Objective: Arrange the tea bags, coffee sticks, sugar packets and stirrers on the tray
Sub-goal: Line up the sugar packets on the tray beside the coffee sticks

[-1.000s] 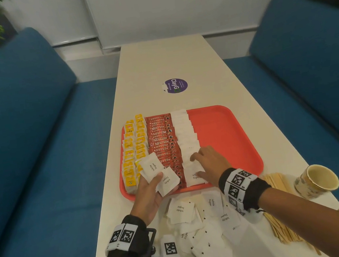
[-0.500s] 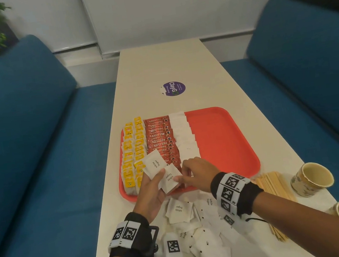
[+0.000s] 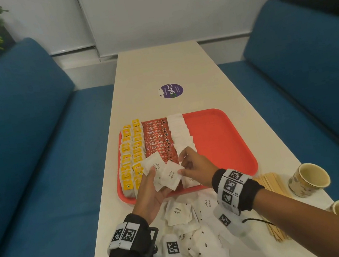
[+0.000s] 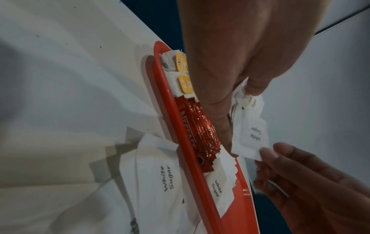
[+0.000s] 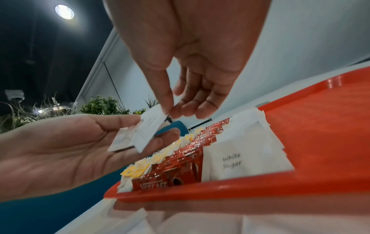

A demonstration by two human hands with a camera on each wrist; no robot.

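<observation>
Right hand [image 3: 193,166] has left the sugar row on the flat red plastic tray [image 3: 220,138] & now pinches a white paper sugar packet [image 3: 172,174] from the left hand [image 3: 149,193]'s fanned stack above the tray's near edge, so next placement's coming.

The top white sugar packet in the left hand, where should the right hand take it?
Pinch the free corner of the top white paper sugar packet from its right side: it overhangs the left hand, toward the right hand.

Two paper cups [image 3: 308,178] stand right on the table [image 3: 160,68], a purple sticker [image 3: 171,90] farther off.
</observation>
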